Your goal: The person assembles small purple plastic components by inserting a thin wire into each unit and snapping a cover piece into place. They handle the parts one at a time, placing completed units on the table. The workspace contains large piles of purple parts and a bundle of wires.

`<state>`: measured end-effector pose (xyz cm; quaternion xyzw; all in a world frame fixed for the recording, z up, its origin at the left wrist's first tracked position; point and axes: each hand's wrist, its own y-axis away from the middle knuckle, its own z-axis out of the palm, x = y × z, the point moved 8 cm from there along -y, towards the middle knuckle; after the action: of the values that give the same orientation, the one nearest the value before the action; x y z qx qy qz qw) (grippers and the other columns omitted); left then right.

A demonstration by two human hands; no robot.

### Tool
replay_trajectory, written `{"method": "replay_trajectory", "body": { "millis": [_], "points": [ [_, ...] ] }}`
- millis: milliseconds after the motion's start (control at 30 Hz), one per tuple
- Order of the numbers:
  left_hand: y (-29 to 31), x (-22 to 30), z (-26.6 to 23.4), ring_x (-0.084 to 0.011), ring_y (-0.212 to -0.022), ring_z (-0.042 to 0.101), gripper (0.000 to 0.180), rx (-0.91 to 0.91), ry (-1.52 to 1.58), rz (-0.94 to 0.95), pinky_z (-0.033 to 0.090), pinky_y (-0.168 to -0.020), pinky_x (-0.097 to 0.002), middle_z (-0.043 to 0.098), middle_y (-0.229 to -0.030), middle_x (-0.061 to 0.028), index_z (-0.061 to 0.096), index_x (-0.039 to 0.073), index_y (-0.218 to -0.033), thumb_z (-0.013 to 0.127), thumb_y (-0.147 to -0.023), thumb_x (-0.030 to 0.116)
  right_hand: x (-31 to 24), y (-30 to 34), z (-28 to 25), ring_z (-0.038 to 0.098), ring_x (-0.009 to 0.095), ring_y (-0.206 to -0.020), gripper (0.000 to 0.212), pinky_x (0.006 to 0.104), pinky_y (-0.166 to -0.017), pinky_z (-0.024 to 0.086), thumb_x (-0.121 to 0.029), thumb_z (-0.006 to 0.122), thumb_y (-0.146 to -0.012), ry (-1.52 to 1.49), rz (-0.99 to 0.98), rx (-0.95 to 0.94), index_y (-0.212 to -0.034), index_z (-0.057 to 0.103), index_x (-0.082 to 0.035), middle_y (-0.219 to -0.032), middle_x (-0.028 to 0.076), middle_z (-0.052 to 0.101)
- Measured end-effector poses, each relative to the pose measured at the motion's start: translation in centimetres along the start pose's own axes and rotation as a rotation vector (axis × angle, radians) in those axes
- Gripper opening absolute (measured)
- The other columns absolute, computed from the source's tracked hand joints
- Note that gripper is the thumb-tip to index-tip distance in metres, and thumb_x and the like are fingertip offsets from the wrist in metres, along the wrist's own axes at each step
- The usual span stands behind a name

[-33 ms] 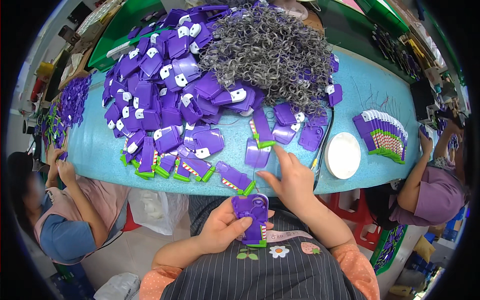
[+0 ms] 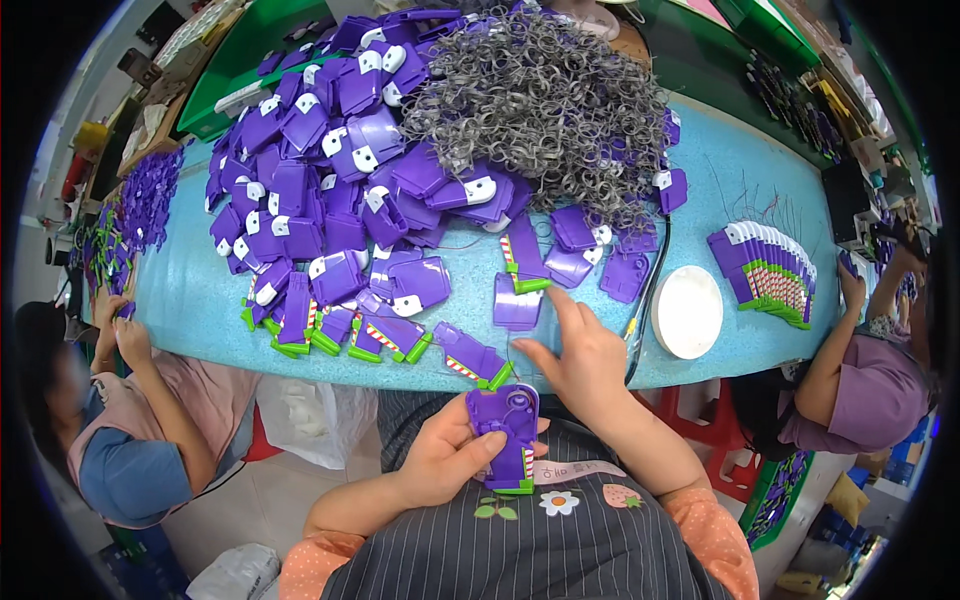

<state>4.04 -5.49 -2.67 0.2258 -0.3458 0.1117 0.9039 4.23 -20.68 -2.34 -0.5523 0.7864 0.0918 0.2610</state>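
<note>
My left hand (image 2: 446,462) is closed round a purple plastic shell (image 2: 512,462), with its hollow inside facing up, close to my apron. This shell has a round recess with a coil in it at the top, a red-and-white striped edge and a green end. Over the table's near edge, my right hand (image 2: 592,365) has its thumb and forefinger apart, with nothing visible between them. Its forefinger tip is beside the green end of another purple shell (image 2: 526,250). Below that lies a shiny purple cover (image 2: 517,304). A thin dark wire runs near my right thumb.
Purple covers with white corners (image 2: 340,235) heap up on the left, beside tangled grey wire coils (image 2: 540,110). Striped shells (image 2: 390,335) lie along the near edge. A round white lid (image 2: 687,312), black cable (image 2: 650,290) and fanned row of finished-looking pieces (image 2: 765,272) are right. People sit at both sides.
</note>
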Motion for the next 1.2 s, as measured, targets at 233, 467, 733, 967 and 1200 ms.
{"method": "replay_trajectory", "body": {
  "millis": [233, 467, 733, 967, 1200],
  "points": [
    [-0.1, -0.2, 0.0, -0.0275, -0.112, 0.054, 0.038, -0.085, 0.033, 0.02, 0.046, -0.095, -0.0403, 0.049, -0.125, -0.0198, 0.03, 0.001, -0.133, 0.04, -0.096, 0.008, -1.2, -2.4, 1.1, 0.06, 0.027, -0.062, 0.054, 0.0365, -0.05, 0.047, -0.035, 0.071, -0.074, 0.043, -0.014, -0.025, -0.114, 0.053, -0.003, -0.083, 0.011, 0.051],
    [-0.2, -0.6, -0.1, -0.0298, -0.107, 0.057, 0.038, -0.023, 0.033, 0.017, 0.047, -0.092, -0.0412, 0.052, -0.121, -0.0221, 0.031, -0.001, -0.131, 0.041, -0.095, 0.007, -1.6, -2.9, 0.9, 0.061, 0.029, -0.074, 0.047, 0.0402, -0.056, 0.049, -0.02, 0.075, -0.07, -0.049, -0.047, -0.117, -0.107, 0.051, -0.004, -0.087, 0.013, 0.05],
    [-0.2, -1.6, 0.0, -0.0279, -0.108, 0.057, 0.044, 0.049, -0.019, -0.075, 0.047, -0.093, -0.0382, 0.053, -0.121, -0.0186, 0.032, 0.0, -0.132, 0.044, -0.089, -0.004, 3.7, 3.0, -3.2, 0.054, 0.016, -0.061, 0.022, 0.0265, -0.052, 0.044, 0.001, 0.064, -0.079, -1.159, 0.469, -0.093, -0.094, 0.047, -0.002, -0.096, 0.01, 0.052],
    [-0.8, -2.4, 1.4, -0.0223, -0.111, 0.056, 0.05, -0.051, -0.15, -0.118, 0.046, -0.094, -0.0341, 0.051, -0.12, -0.0127, 0.03, 0.001, -0.132, 0.044, -0.085, -0.009, -0.4, 4.7, -2.2, 0.053, 0.005, -0.062, 0.023, 0.0167, -0.05, 0.041, 0.004, 0.062, -0.08, -1.23, 0.207, -0.407, -0.102, 0.057, 0.003, -0.112, 0.013, 0.05],
    [-0.8, -2.2, 1.0, -0.0162, -0.1, 0.059, 0.044, -0.018, -0.224, -0.097, 0.05, -0.082, -0.0289, 0.057, -0.107, -0.011, 0.035, -0.002, -0.125, 0.048, -0.083, -0.007, -0.3, 4.3, -0.1, 0.052, 0.003, -0.057, 0.023, 0.0157, -0.046, 0.04, 0.001, 0.064, -0.08, -1.173, 0.219, -0.457, -0.103, 0.06, 0.003, -0.112, 0.012, 0.053]
  ]
}}
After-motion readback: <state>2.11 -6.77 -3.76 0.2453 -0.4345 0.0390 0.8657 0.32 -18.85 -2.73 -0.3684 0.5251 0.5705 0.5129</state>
